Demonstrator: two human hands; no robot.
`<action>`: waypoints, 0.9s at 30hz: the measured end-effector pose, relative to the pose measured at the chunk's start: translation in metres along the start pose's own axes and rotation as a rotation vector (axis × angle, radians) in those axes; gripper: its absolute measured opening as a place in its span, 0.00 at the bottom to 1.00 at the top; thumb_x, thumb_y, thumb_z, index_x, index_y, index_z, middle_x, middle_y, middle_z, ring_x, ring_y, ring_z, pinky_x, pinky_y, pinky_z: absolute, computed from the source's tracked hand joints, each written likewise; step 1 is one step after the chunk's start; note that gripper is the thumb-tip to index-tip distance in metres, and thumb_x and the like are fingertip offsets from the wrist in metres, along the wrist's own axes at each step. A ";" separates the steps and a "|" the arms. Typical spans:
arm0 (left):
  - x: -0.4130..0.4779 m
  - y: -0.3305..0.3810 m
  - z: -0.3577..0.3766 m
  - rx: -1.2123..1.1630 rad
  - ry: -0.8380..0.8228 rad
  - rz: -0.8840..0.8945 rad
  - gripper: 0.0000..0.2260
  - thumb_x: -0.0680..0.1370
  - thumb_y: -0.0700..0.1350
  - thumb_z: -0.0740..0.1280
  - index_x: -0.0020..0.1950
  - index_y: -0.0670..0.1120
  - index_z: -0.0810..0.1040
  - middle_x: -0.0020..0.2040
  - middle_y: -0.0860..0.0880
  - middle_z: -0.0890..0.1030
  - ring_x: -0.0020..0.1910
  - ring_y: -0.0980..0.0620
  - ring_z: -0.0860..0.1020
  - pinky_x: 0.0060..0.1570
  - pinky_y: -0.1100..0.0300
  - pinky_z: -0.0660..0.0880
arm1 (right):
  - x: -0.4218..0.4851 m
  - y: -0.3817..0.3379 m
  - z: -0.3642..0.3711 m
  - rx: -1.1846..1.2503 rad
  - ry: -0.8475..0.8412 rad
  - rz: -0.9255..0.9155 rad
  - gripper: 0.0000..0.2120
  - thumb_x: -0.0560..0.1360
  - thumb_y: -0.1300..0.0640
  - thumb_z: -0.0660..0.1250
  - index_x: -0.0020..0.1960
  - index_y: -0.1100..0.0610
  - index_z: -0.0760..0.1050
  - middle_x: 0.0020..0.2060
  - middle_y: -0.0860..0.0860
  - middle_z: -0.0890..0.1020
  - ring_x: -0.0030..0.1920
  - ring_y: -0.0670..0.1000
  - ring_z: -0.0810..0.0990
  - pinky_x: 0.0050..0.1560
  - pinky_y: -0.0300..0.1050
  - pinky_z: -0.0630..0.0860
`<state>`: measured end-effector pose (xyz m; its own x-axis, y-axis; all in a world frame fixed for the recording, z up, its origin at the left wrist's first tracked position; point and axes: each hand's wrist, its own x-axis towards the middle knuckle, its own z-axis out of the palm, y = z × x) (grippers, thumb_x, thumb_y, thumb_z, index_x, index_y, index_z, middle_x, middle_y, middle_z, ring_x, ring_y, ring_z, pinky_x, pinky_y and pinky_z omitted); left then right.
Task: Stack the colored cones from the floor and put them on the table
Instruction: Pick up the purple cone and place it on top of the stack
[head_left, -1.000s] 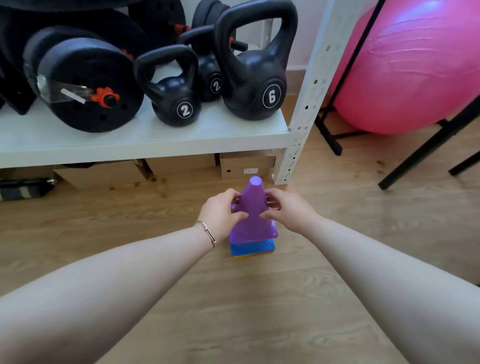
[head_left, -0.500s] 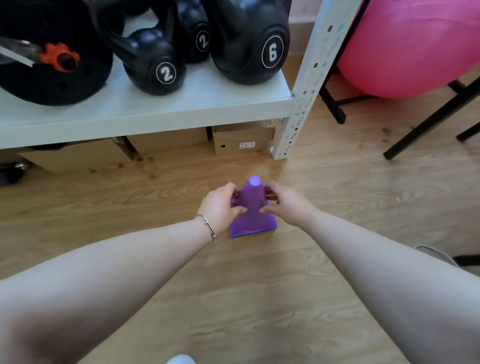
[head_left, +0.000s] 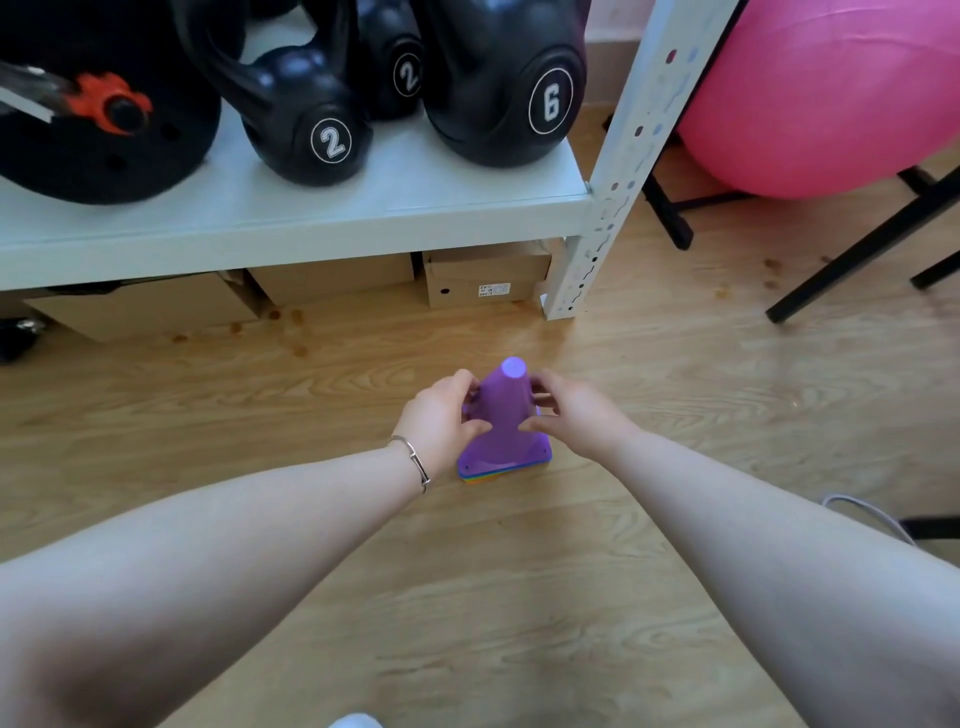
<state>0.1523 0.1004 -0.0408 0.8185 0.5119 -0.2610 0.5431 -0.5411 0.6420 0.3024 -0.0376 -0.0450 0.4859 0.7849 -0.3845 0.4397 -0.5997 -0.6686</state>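
Upright nested cone stack (head_left: 506, 426), purple on top, stands on the wooden floor (head_left: 519, 597).

There is one view only, from the person's head. It looks forward and steeply down on the wooden floor (head_left: 519, 597), near, with the low shelf (head_left: 291, 218) along the top edge.

The top cone (head_left: 506, 415) is purple; beneath its base show thin edges of blue, green, yellow and orange. The floor (head_left: 519, 597) is light wood grain with small brown spots. The shelf (head_left: 311, 218) is pale grey-white. The kettlebells (head_left: 306, 124) are black with white numerals in white rings. The ball (head_left: 831, 93) is pink. The boxes (head_left: 483, 278) are brown. The bracelet (head_left: 415, 462) is silver.
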 end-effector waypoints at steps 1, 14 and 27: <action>0.001 -0.002 0.000 0.001 -0.018 0.001 0.18 0.72 0.45 0.73 0.59 0.48 0.73 0.57 0.49 0.80 0.50 0.50 0.80 0.53 0.53 0.77 | 0.000 0.001 0.000 -0.017 -0.012 0.003 0.26 0.69 0.57 0.75 0.65 0.55 0.71 0.58 0.51 0.82 0.60 0.48 0.79 0.59 0.42 0.74; 0.006 -0.057 0.015 0.073 -0.226 -0.317 0.37 0.70 0.51 0.76 0.74 0.46 0.63 0.68 0.43 0.74 0.64 0.44 0.74 0.63 0.53 0.71 | -0.001 0.021 0.012 -0.214 -0.137 0.280 0.40 0.70 0.54 0.75 0.76 0.59 0.59 0.71 0.58 0.69 0.69 0.56 0.72 0.65 0.46 0.69; 0.032 -0.075 0.048 -0.479 -0.230 -0.554 0.15 0.81 0.40 0.55 0.65 0.42 0.73 0.40 0.41 0.79 0.42 0.41 0.79 0.48 0.48 0.75 | 0.030 0.024 0.045 0.208 0.039 0.495 0.16 0.79 0.61 0.54 0.59 0.61 0.79 0.56 0.61 0.82 0.58 0.61 0.79 0.62 0.55 0.74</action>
<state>0.1469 0.1256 -0.1322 0.4968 0.4442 -0.7455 0.7879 0.1293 0.6021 0.2939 -0.0218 -0.1013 0.6263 0.4071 -0.6648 -0.0059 -0.8503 -0.5263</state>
